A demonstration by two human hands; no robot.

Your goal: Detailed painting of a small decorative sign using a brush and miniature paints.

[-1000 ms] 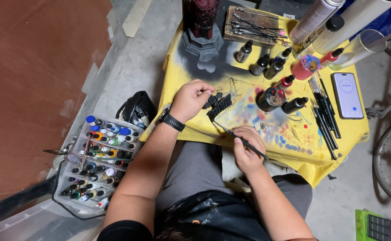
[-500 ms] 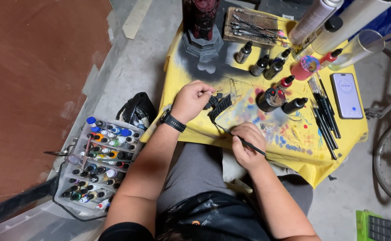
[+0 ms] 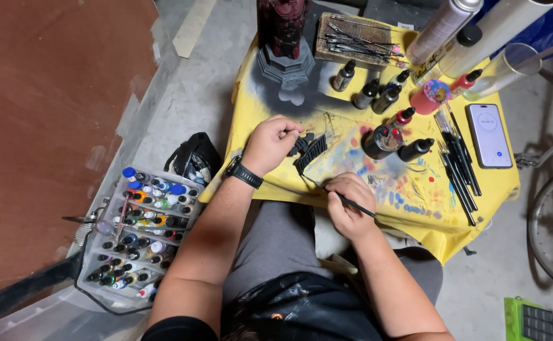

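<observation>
My left hand (image 3: 275, 141), with a black watch on its wrist, pinches a small black ribbed model part (image 3: 310, 151) just above the paint-stained yellow cloth (image 3: 415, 189) on the table. My right hand (image 3: 347, 203) grips a thin black paintbrush (image 3: 346, 201). The brush tip points up and left towards the black part, close under it. The brush handle sticks out to the right of my fingers.
Dark dropper bottles (image 3: 383, 139), a row of brushes (image 3: 458, 165), a phone (image 3: 489, 134), spray cans (image 3: 443, 25), a tool tray (image 3: 358, 41) and a dark red figure on a grey base (image 3: 286, 57) stand on the table. A box of paint bottles (image 3: 139, 233) sits on the floor at left.
Both hands keep almost the same place. The right hand with the brush has shifted slightly towards the black part.
</observation>
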